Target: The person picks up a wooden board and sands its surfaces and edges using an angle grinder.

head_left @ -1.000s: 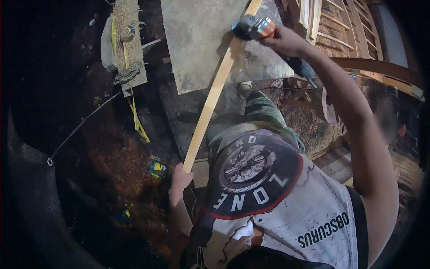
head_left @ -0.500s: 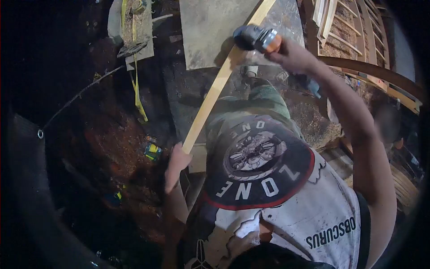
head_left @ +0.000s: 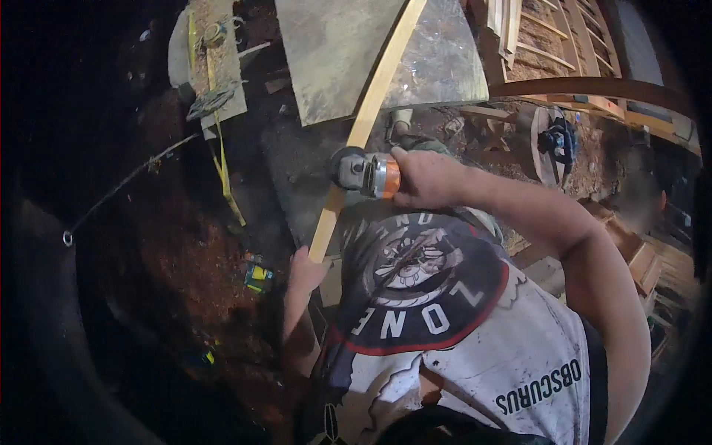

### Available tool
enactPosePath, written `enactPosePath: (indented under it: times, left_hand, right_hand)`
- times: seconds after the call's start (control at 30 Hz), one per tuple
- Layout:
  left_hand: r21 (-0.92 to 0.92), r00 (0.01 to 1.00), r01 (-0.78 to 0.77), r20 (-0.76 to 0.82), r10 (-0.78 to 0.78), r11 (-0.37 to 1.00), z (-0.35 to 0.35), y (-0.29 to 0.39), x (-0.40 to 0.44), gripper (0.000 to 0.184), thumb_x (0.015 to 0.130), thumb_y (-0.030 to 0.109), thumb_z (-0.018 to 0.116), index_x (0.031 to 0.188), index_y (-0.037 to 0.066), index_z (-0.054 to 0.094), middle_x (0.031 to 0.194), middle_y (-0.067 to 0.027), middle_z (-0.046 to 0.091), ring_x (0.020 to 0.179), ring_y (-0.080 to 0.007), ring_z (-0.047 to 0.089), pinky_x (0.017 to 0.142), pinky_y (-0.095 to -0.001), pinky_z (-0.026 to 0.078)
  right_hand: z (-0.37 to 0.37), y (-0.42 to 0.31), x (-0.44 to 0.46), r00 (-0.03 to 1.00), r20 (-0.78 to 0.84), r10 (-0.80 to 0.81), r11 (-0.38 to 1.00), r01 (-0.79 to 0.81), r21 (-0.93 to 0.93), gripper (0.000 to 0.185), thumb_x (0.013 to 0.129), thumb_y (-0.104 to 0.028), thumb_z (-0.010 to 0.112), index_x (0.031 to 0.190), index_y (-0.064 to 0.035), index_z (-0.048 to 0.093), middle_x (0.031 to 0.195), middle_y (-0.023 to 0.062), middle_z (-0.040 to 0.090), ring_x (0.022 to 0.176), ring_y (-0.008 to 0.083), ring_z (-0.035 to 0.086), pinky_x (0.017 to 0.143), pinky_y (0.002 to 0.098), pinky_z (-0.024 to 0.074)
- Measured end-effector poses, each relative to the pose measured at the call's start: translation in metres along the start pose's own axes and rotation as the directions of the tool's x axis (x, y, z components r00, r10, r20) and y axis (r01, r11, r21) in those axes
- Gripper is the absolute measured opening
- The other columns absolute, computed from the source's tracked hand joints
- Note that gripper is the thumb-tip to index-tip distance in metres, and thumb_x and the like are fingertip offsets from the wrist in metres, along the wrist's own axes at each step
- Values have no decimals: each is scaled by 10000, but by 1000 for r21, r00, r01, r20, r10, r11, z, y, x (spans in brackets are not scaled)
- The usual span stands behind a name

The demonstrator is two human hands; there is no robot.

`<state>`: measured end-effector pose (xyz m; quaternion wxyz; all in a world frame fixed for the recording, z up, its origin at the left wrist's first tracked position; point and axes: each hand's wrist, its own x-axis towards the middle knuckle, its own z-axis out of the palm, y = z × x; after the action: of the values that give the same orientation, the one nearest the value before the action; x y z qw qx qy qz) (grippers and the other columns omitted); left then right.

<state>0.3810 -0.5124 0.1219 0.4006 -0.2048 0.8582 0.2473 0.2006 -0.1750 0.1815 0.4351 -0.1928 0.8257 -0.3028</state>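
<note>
A long, narrow wooden strip (head_left: 387, 67) slants from the top of the view down to my left hand (head_left: 306, 271), whose fingers are wrapped round its lower end. My right hand (head_left: 426, 178) is closed round a grinder-like power tool (head_left: 368, 175) with an orange and silver collar. The tool's dark round head lies over the strip, a short way above my left hand. Whether the head touches the wood cannot be made out. The strip's upper part passes over a large pale board (head_left: 334, 52).
At the upper left, a plank (head_left: 222, 67) bears a tape roll and yellow strap. A green-yellow object (head_left: 257, 274) lies on the dark ground. Wooden frames (head_left: 552, 37) stand at the upper right, near a curved brown beam (head_left: 593, 90). A blurred person (head_left: 641, 189) is at the right.
My right hand has brought the power tool down along the strip, closer to my left hand. My left hand still holds the lower end. The view has shifted slightly.
</note>
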Motion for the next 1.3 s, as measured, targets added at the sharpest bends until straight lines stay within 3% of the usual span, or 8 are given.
enactPosePath:
  times: [0.33,0.47,0.5,0.63,0.67,0.9,1.1,1.3]
  left_hand:
    - [-76,997,64,37,-62,995,-12,-12,-11,505,691,346,857,924,-44,636,867,-220,691,813,-351,688,706,-422,526]
    - [-157,995,72,82,-60,985,-20,-4,-12,530,687,362,883,925,-43,638,844,-166,691,768,-252,673,682,-392,513]
    - [-232,988,110,130,-82,966,-24,5,-13,541,681,360,893,931,-45,635,844,-151,692,766,-228,667,678,-389,511]
    - [-449,991,59,131,0,891,-20,42,13,580,661,350,914,957,-56,624,853,-142,685,788,-207,655,680,-382,511]
    - [-340,996,27,85,2,940,-21,53,21,602,641,341,920,973,-61,619,862,-158,684,796,-215,656,686,-382,512]
    - [163,998,-58,6,58,985,-25,49,40,452,674,224,765,980,-77,622,939,-283,677,873,-425,679,783,-478,540]
    - [169,986,-142,-60,154,975,-25,38,41,386,671,185,697,964,-62,651,930,-301,678,908,-482,654,810,-507,536]
    - [79,993,-100,-54,105,992,-35,55,31,368,659,176,693,933,-67,655,930,-301,680,923,-477,656,809,-508,528]
  right_hand:
    - [-95,70,29,970,-227,82,946,-4,323,494,812,-250,747,1208,-16,566,1019,217,700,973,372,686,871,439,524]
    - [-122,106,43,914,-405,2,959,113,259,437,827,-279,744,1152,-16,616,947,163,710,872,276,703,811,397,539]
    - [-136,114,46,942,-331,61,978,10,209,426,868,-184,736,1217,-9,565,1020,77,677,925,150,628,879,329,517]
    - [-169,128,39,875,-455,164,986,-153,62,369,868,-216,736,1160,-25,614,981,64,683,915,137,627,875,319,511]
    - [-173,140,38,861,-496,112,991,-63,115,444,845,-388,728,1113,-39,671,931,129,712,862,226,681,838,377,529]
    - [-232,192,31,795,-583,170,982,-88,167,381,880,-321,741,1118,-37,654,956,36,685,891,136,635,833,320,513]
    - [-247,227,27,735,-652,189,981,-120,149,398,872,-342,743,1080,-16,646,905,45,678,827,136,618,785,328,520]
    - [-115,127,19,868,-455,199,970,-107,220,427,855,-265,739,1172,-2,624,993,119,702,931,211,662,881,363,525]
